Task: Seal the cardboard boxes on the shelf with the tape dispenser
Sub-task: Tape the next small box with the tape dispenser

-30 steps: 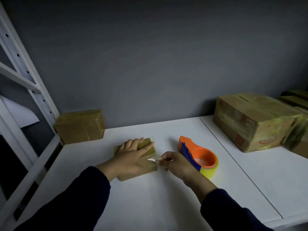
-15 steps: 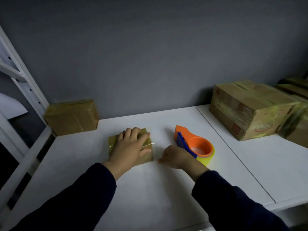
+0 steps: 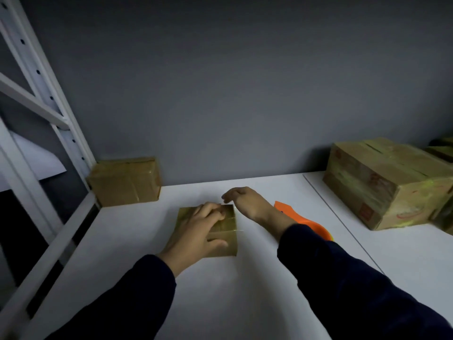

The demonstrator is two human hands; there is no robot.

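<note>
Head view. Small cardboard box (image 3: 226, 241), midway between shelf (image 3: 245, 303) front and back edges: tape lines across top. Left hand (image 3: 196, 231) presses it, grip flat. Right hand (image 3: 250, 204) above far corner, grip loose, empty. Tape dispenser (image 3: 311, 224) alongside, idle. Back-left box (image 3: 125, 180) and right-edge box (image 3: 382, 182) look sealed.

Nothing here can be read. The large cardboard box (image 3: 387, 185) at the right of the frame carries red printed marks on its side faces (a squarish stamp low down, a rounded logo beside it), all too blurred to make out as letters or numbers.
</note>
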